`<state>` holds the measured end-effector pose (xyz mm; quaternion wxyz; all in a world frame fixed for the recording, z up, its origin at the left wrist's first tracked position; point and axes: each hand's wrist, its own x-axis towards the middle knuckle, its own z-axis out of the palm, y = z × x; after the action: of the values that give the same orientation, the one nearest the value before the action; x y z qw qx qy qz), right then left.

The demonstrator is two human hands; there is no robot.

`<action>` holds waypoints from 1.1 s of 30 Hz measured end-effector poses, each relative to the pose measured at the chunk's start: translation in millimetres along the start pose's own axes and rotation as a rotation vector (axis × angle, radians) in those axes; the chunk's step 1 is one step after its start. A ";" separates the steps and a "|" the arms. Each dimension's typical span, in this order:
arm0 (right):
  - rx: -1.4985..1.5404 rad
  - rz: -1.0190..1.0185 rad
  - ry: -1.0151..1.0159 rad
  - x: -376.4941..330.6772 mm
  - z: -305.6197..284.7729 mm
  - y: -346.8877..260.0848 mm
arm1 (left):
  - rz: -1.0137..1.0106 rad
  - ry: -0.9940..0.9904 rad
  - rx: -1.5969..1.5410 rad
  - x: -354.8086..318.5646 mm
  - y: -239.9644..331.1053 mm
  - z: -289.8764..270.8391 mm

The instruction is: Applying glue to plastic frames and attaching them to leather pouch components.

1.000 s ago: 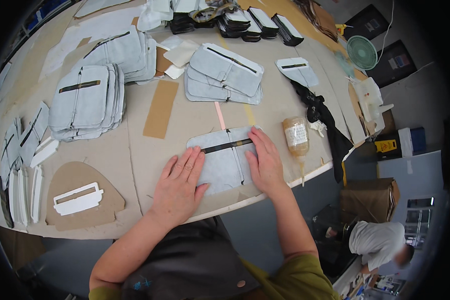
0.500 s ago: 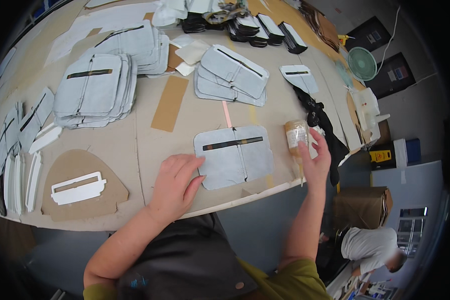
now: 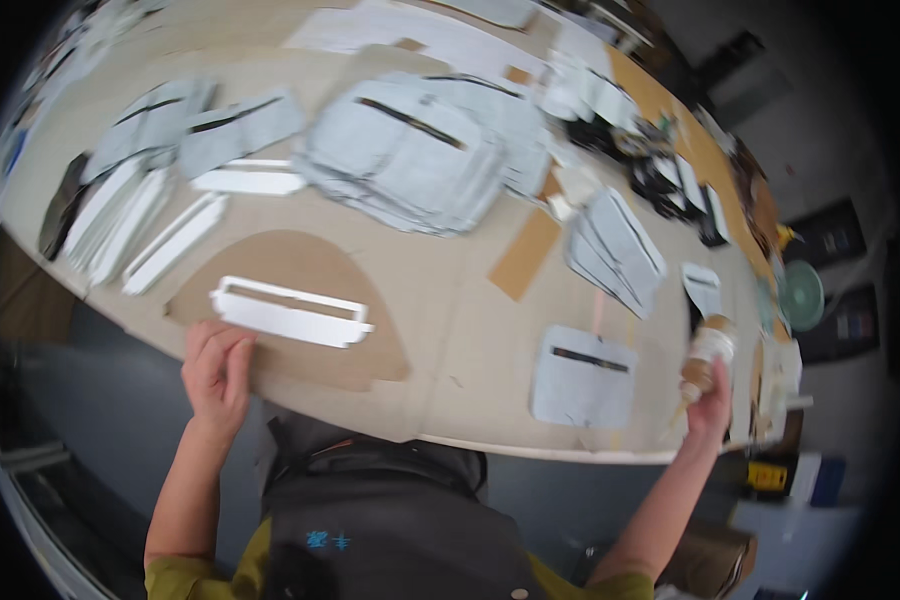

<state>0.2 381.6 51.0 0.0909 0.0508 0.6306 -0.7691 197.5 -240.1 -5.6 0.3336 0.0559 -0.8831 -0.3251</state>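
Note:
My left hand (image 3: 217,375) is at the near-left edge of a brown, round-topped board (image 3: 370,280), its fingers bent and pressed together over the edge. Whether they grip the board is hidden. On that board lies a white slotted piece (image 3: 290,312), just beyond the fingertips. My right hand (image 3: 710,405) is wrapped round a squeeze bottle (image 3: 711,345) with a pale label and yellowish-brown contents. The bottle tilts with its thin nozzle pointing down, over the table's right side. Left of the bottle, a single light grey panel (image 3: 582,395) with a dark strip lies flat, touched by neither hand.
Stacked grey panels (image 3: 400,160) lie mid-table, with a smaller stack (image 3: 615,250) to the right. Several white strips (image 3: 175,240) lie at left. A tan rectangle (image 3: 525,255) sits between the stacks. The table's near edge (image 3: 530,452) curves before me; a green fan (image 3: 800,295) stands far right.
The view has swung left. My left hand has gone from the single grey panel to the brown board. My right hand still holds the bottle, nozzle down.

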 end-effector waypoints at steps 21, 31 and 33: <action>-0.060 -0.172 -0.664 50.0 568.8 114.7 | 0.033 0.052 0.221 -13.4 -56.0 -11.2; -0.158 -0.172 -0.708 47.5 593.8 134.7 | 0.013 0.077 0.205 -13.7 -57.5 -8.8; -0.214 -0.164 -0.702 46.7 593.7 126.7 | 0.003 0.069 0.205 -13.6 -57.8 -9.6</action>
<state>2.0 -227.1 38.7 0.2444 -0.2764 0.6397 -0.6743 207.1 -286.1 -43.0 0.3569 0.0997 -0.8998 -0.2303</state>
